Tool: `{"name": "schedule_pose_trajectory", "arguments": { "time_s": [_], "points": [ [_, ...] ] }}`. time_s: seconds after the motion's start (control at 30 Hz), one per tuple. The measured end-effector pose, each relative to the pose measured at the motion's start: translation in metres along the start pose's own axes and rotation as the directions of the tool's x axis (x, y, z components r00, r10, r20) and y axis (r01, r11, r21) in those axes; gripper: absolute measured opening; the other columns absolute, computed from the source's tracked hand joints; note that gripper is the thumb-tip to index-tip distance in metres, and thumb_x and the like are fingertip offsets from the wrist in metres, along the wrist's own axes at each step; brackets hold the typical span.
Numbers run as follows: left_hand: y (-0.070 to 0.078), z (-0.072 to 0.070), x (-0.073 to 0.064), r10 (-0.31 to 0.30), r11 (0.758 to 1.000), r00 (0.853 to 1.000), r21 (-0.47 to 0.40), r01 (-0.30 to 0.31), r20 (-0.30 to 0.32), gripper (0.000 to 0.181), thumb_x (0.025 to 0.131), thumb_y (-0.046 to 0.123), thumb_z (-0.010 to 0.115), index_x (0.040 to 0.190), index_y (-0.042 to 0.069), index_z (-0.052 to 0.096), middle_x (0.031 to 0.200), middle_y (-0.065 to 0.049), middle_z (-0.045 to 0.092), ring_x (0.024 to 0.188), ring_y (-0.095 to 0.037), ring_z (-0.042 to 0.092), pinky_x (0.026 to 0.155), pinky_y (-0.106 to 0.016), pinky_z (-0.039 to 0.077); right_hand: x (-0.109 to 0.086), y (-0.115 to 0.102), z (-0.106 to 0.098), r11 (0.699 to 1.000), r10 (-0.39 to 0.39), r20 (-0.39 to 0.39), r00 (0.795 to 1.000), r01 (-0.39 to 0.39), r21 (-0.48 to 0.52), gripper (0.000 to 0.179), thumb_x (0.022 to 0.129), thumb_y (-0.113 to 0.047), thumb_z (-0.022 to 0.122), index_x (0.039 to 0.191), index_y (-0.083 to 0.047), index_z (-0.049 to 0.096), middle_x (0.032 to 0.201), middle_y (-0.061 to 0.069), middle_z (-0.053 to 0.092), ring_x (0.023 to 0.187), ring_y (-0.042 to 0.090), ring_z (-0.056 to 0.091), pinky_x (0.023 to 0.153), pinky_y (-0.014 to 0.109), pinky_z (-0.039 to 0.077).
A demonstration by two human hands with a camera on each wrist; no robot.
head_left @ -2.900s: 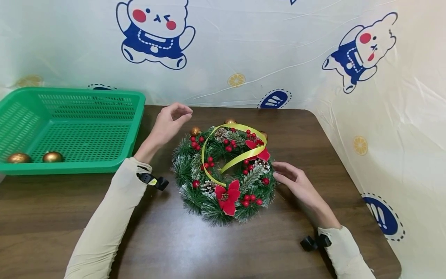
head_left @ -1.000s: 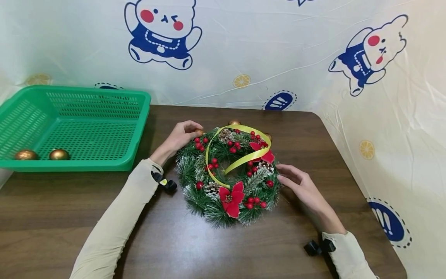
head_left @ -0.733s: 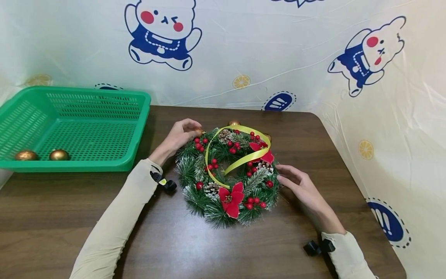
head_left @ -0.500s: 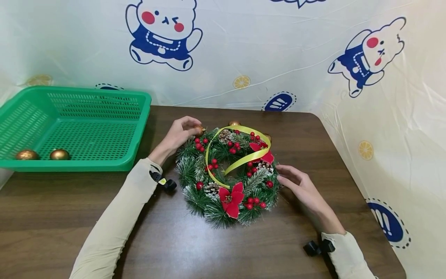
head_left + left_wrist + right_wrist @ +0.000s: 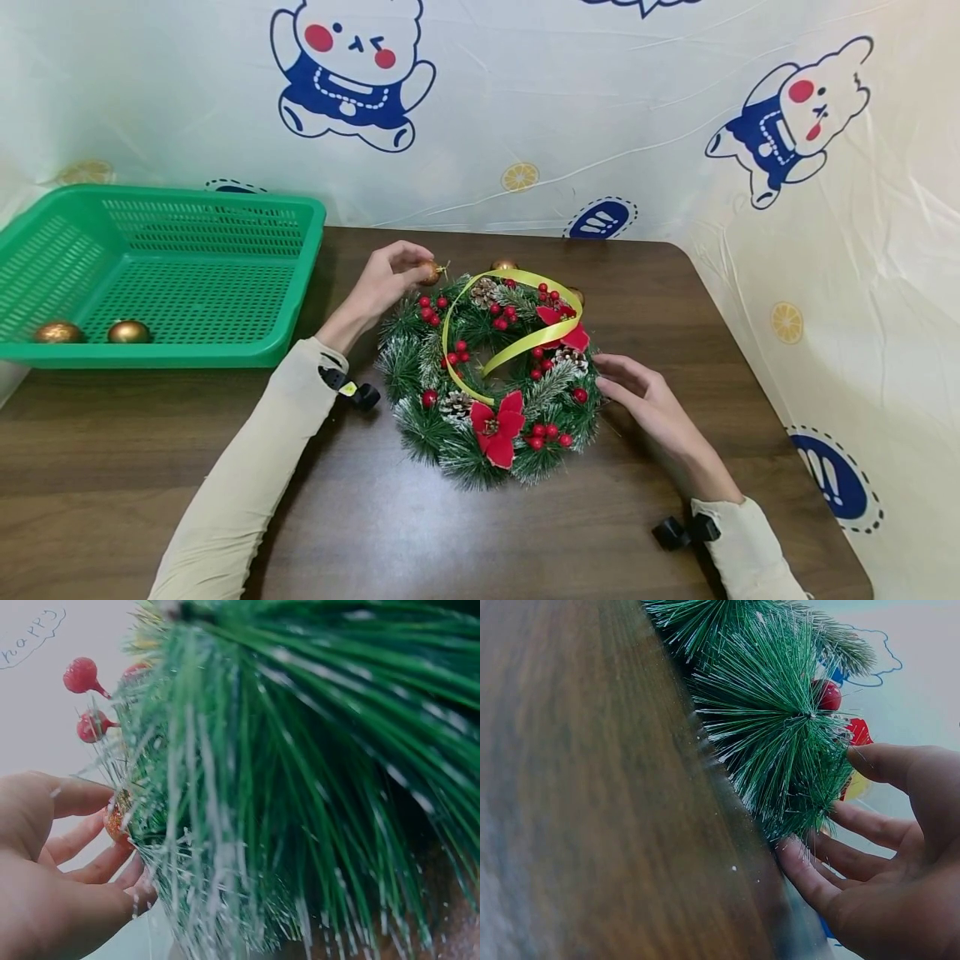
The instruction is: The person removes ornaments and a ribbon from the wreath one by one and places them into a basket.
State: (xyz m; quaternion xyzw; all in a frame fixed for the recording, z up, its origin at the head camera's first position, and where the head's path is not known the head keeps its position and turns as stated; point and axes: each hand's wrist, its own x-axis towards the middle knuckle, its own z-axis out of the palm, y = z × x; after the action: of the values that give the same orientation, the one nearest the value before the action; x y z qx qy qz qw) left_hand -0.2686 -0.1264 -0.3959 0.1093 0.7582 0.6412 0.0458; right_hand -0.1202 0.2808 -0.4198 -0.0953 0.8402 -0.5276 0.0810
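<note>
left hand pinching ball, beside wreath edge

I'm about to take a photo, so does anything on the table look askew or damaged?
Nothing looks spilled or plainly damaged. Only the yellow ribbon looks slightly askew: it curls loosely across the wreath instead of following its ring.

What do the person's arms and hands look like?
The left sleeve and right sleeve are long and cream. A small black gadget sits at each wrist, and the left gadget has a yellow mark. The left hand and right hand wear no gloves.
</note>
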Motion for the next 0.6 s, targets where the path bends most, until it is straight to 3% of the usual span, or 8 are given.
{"name": "schedule_pose_trajectory", "arguments": {
  "time_s": [0.27, 0.47, 0.6],
  "points": [
    [0.012, 0.004, -0.004, 0.052, 0.999, 0.998, -0.006, -0.053, -0.028, 0.025, 0.096, 0.007, 0.066, 0.120, 0.001, 0.062, 0.118, -0.016, 0.062, 0.099, -0.022, 0.062, 0.083, -0.040, 0.057, 0.000, 0.000, 0.000, 1.000, 0.006, 0.004, 1.000, -0.006, 0.008, 0.043, 0.100, -0.032, 0.062, 0.140, -0.016, 0.055, 0.139, 0.006, 0.056, 0.126, 0.022, 0.054, 0.096, 0.017, 0.046],
    [0.019, 0.004, -0.006, 0.085, 0.996, 0.996, 0.012, -0.085, -0.027, 0.030, 0.096, 0.009, 0.066, 0.123, -0.004, 0.060, 0.119, -0.017, 0.063, 0.100, -0.024, 0.062, 0.078, -0.027, 0.055, 0.000, 0.000, 0.000, 1.000, 0.010, 0.003, 1.000, -0.010, 0.002, 0.044, 0.100, -0.032, 0.062, 0.140, -0.015, 0.055, 0.139, 0.005, 0.056, 0.126, 0.022, 0.053, 0.096, 0.017, 0.046],
    [0.022, 0.004, -0.007, 0.097, 0.995, 0.995, 0.028, -0.096, -0.024, 0.029, 0.097, 0.011, 0.066, 0.122, -0.002, 0.061, 0.120, -0.017, 0.063, 0.101, -0.024, 0.061, 0.079, -0.026, 0.054, -0.001, 0.000, 0.000, 1.000, 0.013, 0.004, 1.000, -0.013, 0.003, 0.044, 0.100, -0.033, 0.062, 0.140, -0.016, 0.055, 0.140, 0.005, 0.056, 0.127, 0.022, 0.053, 0.096, 0.017, 0.046]
  ]
}}
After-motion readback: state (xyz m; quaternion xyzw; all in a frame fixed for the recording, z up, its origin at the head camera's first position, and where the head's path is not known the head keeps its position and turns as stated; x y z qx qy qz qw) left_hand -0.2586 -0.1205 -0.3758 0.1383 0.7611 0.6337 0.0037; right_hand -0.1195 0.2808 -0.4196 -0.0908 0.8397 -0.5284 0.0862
